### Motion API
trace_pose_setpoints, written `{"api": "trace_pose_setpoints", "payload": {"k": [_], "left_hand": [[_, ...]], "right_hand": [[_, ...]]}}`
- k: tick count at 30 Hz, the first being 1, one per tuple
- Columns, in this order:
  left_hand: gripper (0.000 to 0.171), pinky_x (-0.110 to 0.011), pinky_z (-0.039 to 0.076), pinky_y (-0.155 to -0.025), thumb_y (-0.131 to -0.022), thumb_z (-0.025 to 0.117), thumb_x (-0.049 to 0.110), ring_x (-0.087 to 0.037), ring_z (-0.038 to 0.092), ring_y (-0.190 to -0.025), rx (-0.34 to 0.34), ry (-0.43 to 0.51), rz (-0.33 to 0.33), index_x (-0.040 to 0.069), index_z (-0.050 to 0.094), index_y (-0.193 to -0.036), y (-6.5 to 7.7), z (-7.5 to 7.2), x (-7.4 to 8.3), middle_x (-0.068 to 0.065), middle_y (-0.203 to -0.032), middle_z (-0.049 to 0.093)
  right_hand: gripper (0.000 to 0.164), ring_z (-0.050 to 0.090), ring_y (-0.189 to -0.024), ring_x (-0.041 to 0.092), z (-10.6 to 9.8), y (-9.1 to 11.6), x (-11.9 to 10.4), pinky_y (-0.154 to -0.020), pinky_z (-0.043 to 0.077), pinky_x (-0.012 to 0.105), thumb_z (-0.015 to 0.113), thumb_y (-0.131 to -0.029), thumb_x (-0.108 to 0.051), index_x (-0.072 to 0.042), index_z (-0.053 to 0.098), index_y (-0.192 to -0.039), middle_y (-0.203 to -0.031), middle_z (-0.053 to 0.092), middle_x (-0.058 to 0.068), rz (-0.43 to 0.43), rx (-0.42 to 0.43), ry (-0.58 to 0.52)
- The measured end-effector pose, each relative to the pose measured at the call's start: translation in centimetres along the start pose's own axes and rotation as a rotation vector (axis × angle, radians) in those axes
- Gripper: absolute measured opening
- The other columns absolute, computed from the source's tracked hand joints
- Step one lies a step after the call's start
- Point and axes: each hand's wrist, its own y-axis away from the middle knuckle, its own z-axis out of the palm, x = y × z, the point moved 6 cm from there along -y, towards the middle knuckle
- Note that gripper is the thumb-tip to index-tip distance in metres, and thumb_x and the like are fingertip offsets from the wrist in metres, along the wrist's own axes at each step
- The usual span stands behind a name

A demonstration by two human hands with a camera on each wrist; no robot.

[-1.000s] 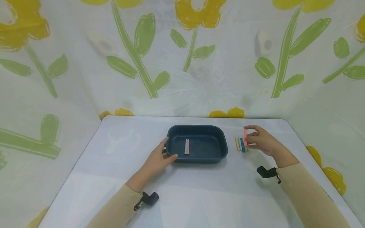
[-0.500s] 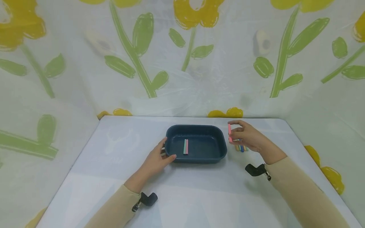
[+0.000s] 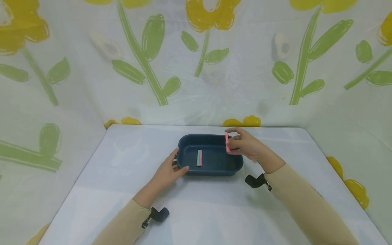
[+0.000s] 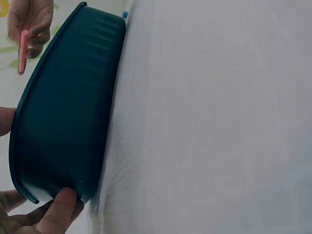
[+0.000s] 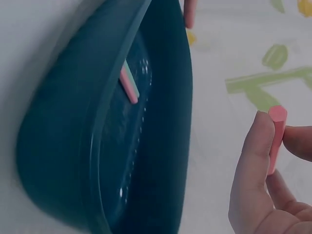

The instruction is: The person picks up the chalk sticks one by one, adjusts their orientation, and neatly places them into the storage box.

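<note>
My right hand (image 3: pixel 249 148) pinches a stick of pink chalk (image 3: pixel 227 142) between thumb and fingertips, over the right end of a dark blue plastic tub (image 3: pixel 211 172). The right wrist view shows the round end of this chalk (image 5: pixel 277 114) above the fingertips. On the tub floor, left of the middle, a green chalk (image 3: pixel 198 158) and another pink chalk (image 3: pixel 200 158) lie side by side. My left hand (image 3: pixel 165 175) holds the tub's left end, thumb against the front corner and fingers along the side.
The tub stands on a white-covered table (image 3: pixel 196 207). Right of it, more chalk (image 3: pixel 255 161) is almost wholly hidden behind my right hand and wrist; a blue tip (image 4: pixel 125 14) shows in the left wrist view. A flower-printed sheet (image 3: pixel 214 98) rises behind the table.
My right hand has carried the pink chalk leftward from the loose chalk on the table to over the tub's right end. The left hand and tub stay in place.
</note>
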Motion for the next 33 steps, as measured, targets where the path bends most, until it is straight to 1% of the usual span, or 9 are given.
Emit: {"api": "trace_pose_setpoints", "payload": {"k": [4, 8, 10, 12, 17, 20, 25, 30, 33], "left_hand": [[0.091, -0.046, 0.049, -0.103, -0.090, 0.076, 0.034, -0.036, 0.055, -0.129, -0.002, 0.002, 0.001, 0.015, 0.022, -0.160, 0.0, 0.0, 0.0, -0.020, -0.154, 0.040], [0.091, -0.046, 0.049, -0.103, -0.090, 0.077, 0.035, -0.036, 0.055, -0.129, -0.001, 0.002, 0.000, 0.015, 0.022, -0.160, 0.0, -0.1, -0.1, -0.019, -0.154, 0.040], [0.091, -0.046, 0.049, -0.103, -0.090, 0.076, 0.035, -0.036, 0.055, -0.128, 0.000, 0.001, 0.003, 0.015, 0.022, -0.160, 0.0, -0.1, -0.1, -0.019, -0.154, 0.040], [0.091, -0.046, 0.050, -0.103, -0.090, 0.076, 0.035, -0.036, 0.056, -0.128, -0.001, 0.000, 0.006, 0.015, 0.022, -0.160, 0.0, -0.1, -0.1, -0.019, -0.153, 0.041], [0.090, -0.046, 0.050, -0.103, -0.090, 0.076, 0.034, -0.036, 0.056, -0.127, 0.001, -0.001, 0.009, 0.015, 0.023, -0.160, -0.1, -0.1, -0.1, -0.020, -0.153, 0.041], [0.090, -0.046, 0.050, -0.103, -0.090, 0.076, 0.034, -0.036, 0.056, -0.128, 0.002, -0.004, 0.002, 0.016, 0.022, -0.160, -0.1, 0.0, -0.2, -0.020, -0.153, 0.041], [0.090, -0.046, 0.050, -0.102, -0.090, 0.076, 0.034, -0.036, 0.056, -0.128, -0.001, -0.008, -0.013, 0.018, 0.022, -0.160, -0.2, 0.1, -0.3, -0.019, -0.154, 0.041], [0.090, -0.046, 0.051, -0.102, -0.090, 0.076, 0.035, -0.036, 0.056, -0.128, -0.005, -0.008, -0.018, 0.019, 0.022, -0.160, -0.2, 0.1, -0.3, -0.019, -0.154, 0.041], [0.090, -0.046, 0.050, -0.102, -0.090, 0.076, 0.035, -0.036, 0.055, -0.129, -0.007, -0.002, -0.020, 0.019, 0.022, -0.160, -0.2, 0.1, -0.3, -0.018, -0.154, 0.040]], "right_hand": [[0.061, 0.066, -0.094, 0.027, 1.5, -1.1, 0.4, -0.087, 0.060, 0.036, 0.060, -0.098, 0.001, -0.007, 0.031, -0.151, -0.118, 0.052, 0.020, 0.021, -0.002, -0.038], [0.062, 0.065, -0.088, 0.024, 2.7, -2.1, 1.0, -0.086, 0.060, 0.037, 0.059, -0.097, 0.003, -0.004, 0.031, -0.152, -0.115, 0.053, 0.020, 0.028, -0.008, -0.068], [0.063, 0.065, -0.088, 0.023, 3.2, -2.5, 1.3, -0.086, 0.060, 0.037, 0.060, -0.097, 0.004, -0.004, 0.031, -0.152, -0.114, 0.054, 0.020, 0.031, -0.004, -0.067], [0.063, 0.066, -0.087, 0.023, 3.6, -3.0, 1.8, -0.085, 0.060, 0.038, 0.061, -0.096, 0.004, -0.004, 0.032, -0.151, -0.115, 0.055, 0.022, 0.041, 0.013, -0.063], [0.063, 0.067, -0.086, 0.023, 4.5, -4.0, 2.8, -0.083, 0.061, 0.038, 0.062, -0.094, 0.005, -0.005, 0.035, -0.150, -0.125, 0.053, 0.030, 0.059, 0.030, -0.059], [0.062, 0.068, -0.085, 0.023, 5.0, -4.4, 3.3, -0.081, 0.061, 0.038, 0.062, -0.094, 0.006, -0.004, 0.037, -0.150, -0.120, 0.055, 0.028, 0.060, 0.030, -0.060], [0.061, 0.068, -0.085, 0.024, 5.6, -5.0, 4.1, -0.080, 0.062, 0.039, 0.062, -0.093, 0.009, -0.004, 0.040, -0.148, -0.107, 0.060, 0.020, 0.065, 0.053, -0.031], [0.060, 0.068, -0.081, 0.023, 6.2, -5.8, 5.4, -0.077, 0.062, 0.036, 0.064, -0.090, 0.008, -0.007, 0.045, -0.145, -0.107, 0.063, 0.019, 0.101, 0.090, 0.046], [0.061, 0.067, -0.079, 0.022, 6.5, -6.2, 6.0, -0.074, 0.062, 0.034, 0.067, -0.089, 0.006, -0.008, 0.046, -0.145, -0.108, 0.064, 0.019, 0.127, 0.098, 0.083]]}}
